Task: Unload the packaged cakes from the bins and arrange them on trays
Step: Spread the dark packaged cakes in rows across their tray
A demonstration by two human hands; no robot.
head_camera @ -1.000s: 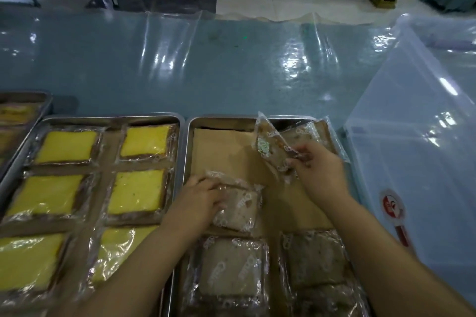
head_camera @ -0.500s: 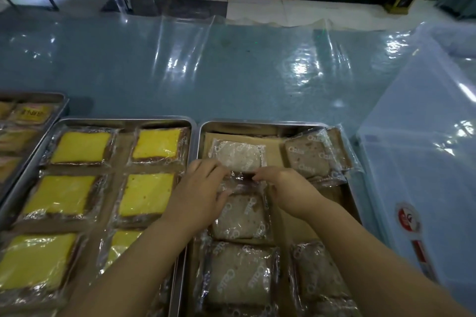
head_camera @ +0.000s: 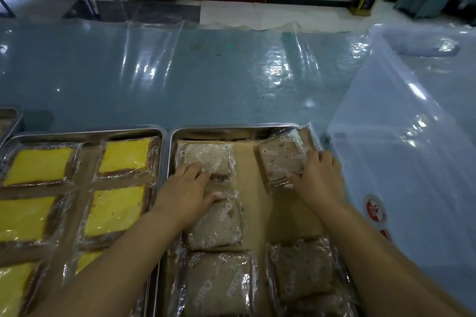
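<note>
A steel tray (head_camera: 231,131) lined with brown paper holds several wrapped brown cakes. My left hand (head_camera: 185,188) lies flat with its fingers on the far-left brown cake (head_camera: 206,157) and its thumb touching the cake below (head_camera: 219,224). My right hand (head_camera: 319,177) grips the near right corner of the far-right brown cake (head_camera: 280,159), which lies tilted against the tray's far right corner. Two more brown cakes (head_camera: 219,285) (head_camera: 304,267) fill the near row. A second steel tray (head_camera: 85,134) to the left holds several wrapped yellow cakes (head_camera: 123,154).
A translucent plastic bin (head_camera: 401,162) with a red sticker stands right of the tray. The blue table (head_camera: 206,80) under clear film stretches beyond the trays. A third tray's corner (head_camera: 10,116) shows at the far left. Doors and a tiled floor lie behind.
My right hand left the far-left cake and moved right to the tilted far-right cake. My left hand slid up onto the far-left cake.
</note>
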